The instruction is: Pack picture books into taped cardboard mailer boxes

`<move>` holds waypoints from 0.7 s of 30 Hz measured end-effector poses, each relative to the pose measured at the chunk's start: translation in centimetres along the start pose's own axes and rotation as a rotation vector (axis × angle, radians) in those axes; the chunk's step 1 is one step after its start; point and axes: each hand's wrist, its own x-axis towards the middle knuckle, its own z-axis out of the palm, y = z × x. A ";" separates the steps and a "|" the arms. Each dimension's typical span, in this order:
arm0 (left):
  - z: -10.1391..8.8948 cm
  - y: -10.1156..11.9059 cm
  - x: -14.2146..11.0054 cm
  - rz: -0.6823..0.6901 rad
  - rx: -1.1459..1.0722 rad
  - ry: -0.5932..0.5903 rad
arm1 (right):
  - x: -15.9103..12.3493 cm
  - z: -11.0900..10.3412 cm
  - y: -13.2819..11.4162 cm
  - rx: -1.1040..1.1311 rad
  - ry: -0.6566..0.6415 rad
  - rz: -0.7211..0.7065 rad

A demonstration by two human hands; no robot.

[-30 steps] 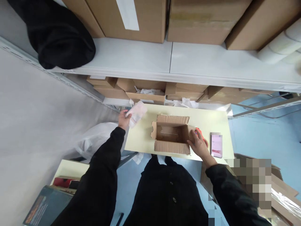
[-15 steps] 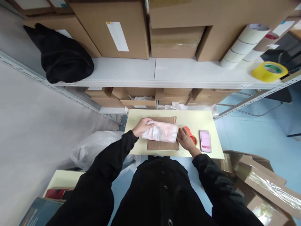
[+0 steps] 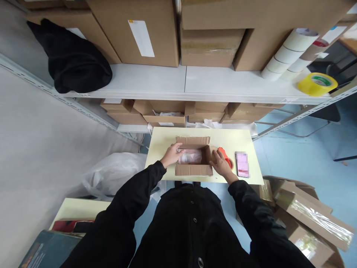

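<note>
A small open cardboard box [image 3: 192,170] stands on a pale yellow table [image 3: 240,139]. Inside it lies a pink-and-white plastic packet [image 3: 191,156]. My left hand [image 3: 171,155] is at the box's left rim, its fingers closed on the packet's left end. At the box's right wall rests my right hand [image 3: 219,162], fingers bent against the cardboard. Just right of that hand lies a red tape dispenser [image 3: 225,156].
A pink booklet [image 3: 242,164] lies on the table's right side. Behind the table stands a white shelf [image 3: 184,80] with large cartons, a black garment [image 3: 71,61], white rolls and yellow tape [image 3: 316,83]. A white plastic bag [image 3: 113,173] sits left; flattened cartons [image 3: 306,219] sit right.
My left hand carried the packet from the table's left edge over the box and lowered it inside. My right hand stayed at the box's right side.
</note>
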 end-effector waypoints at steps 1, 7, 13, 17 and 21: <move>-0.9 -0.2 -0.5 0.039 0.016 0.051 | 0.0 -0.1 0.0 0.007 0.008 -0.001; -3.8 -5.3 -3.6 -0.130 0.094 0.256 | 0.1 -0.8 0.0 0.200 0.156 0.057; -2.9 -7.4 -5.1 0.154 0.350 -0.226 | -0.6 -1.1 0.5 0.639 0.062 0.119; -3.0 -5.7 -4.5 0.310 0.492 -0.377 | -1.0 -1.4 0.1 0.553 -0.081 -0.017; -2.7 -4.9 -3.6 0.353 0.636 -0.463 | -0.8 -2.3 -0.6 0.229 -0.237 -0.205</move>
